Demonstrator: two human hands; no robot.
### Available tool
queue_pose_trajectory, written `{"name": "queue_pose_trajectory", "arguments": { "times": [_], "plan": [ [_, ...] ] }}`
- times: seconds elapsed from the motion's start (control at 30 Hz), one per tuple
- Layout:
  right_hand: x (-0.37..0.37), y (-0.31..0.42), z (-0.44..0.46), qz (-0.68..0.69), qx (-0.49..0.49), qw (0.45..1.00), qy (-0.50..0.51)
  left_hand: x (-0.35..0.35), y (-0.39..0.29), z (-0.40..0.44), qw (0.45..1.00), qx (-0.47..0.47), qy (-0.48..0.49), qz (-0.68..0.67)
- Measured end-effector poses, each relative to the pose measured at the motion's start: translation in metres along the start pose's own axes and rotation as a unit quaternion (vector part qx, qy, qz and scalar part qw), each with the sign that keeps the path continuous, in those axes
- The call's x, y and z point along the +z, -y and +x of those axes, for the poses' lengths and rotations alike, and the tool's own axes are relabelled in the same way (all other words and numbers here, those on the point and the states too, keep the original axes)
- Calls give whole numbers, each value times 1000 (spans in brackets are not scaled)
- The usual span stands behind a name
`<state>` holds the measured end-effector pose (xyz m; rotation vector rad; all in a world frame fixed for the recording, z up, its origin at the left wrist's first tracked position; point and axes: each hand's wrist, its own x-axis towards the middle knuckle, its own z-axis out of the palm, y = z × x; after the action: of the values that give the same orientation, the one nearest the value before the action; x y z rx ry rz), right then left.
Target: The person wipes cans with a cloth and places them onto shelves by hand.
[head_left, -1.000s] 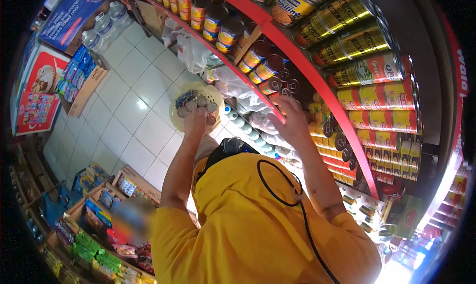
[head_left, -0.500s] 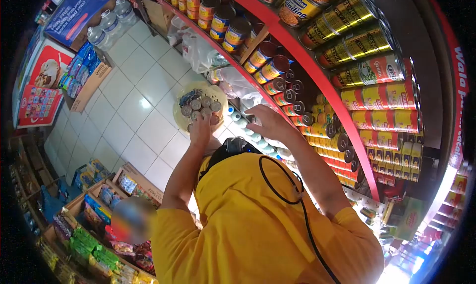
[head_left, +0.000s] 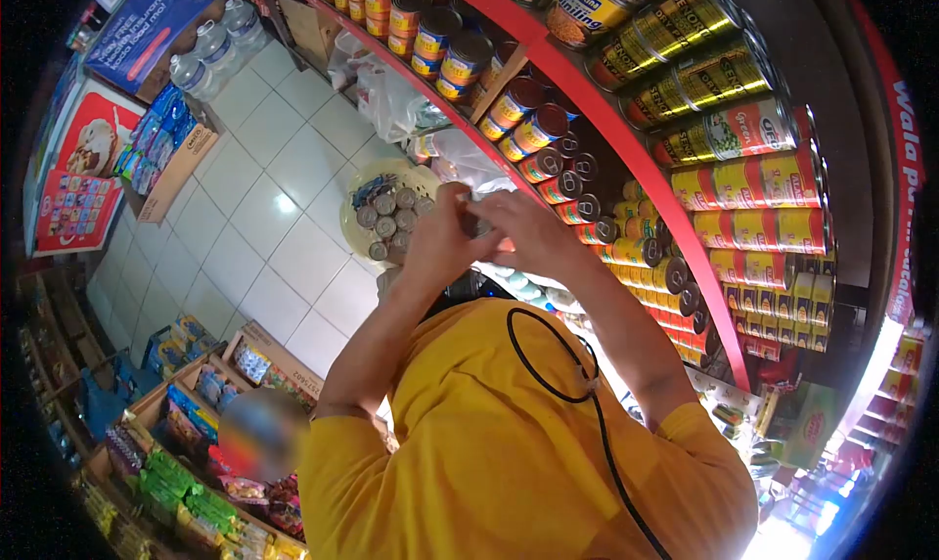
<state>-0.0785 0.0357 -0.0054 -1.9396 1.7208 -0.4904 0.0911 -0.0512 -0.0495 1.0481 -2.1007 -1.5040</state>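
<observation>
My left hand [head_left: 445, 232] and my right hand [head_left: 518, 229] are together in front of the lower shelf, their fingers closed round a small can [head_left: 478, 224] that they mostly hide. Just left of them is a pale yellow tub [head_left: 350, 229]. Several small cans with silver lids [head_left: 384, 204] stand in it, beside some dark blue items [head_left: 372, 185] too small to make out. Both hands are above the tub's right side.
Canned goods [head_left: 541, 130] line the red-edged shelves [head_left: 626, 159] on the right. Plastic bags [head_left: 383, 100] and bottles hang or stand below. A carton of blue packs [head_left: 176, 174] and water jugs [head_left: 213, 46] are at the upper left; snack boxes [head_left: 279, 364] are at the lower left.
My left hand has come up out of the tub and moved right, now with a can. My right hand, empty before, has closed in to meet it.
</observation>
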Motion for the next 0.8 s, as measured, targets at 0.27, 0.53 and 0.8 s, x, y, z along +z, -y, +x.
{"name": "queue_pose_trajectory", "arguments": {
  "times": [0.27,0.53,0.8],
  "plan": [
    [-57,-20,-55,-50,252,928,-271,22,-26,18,948,128,64,-286],
    [-71,-99,-81,-198,319,884,-278,3,30,11,954,52,5,-294],
    [-61,-161,-66,-254,412,861,-156,-39,176,2,948,-118,-108,274]
  ]
}}
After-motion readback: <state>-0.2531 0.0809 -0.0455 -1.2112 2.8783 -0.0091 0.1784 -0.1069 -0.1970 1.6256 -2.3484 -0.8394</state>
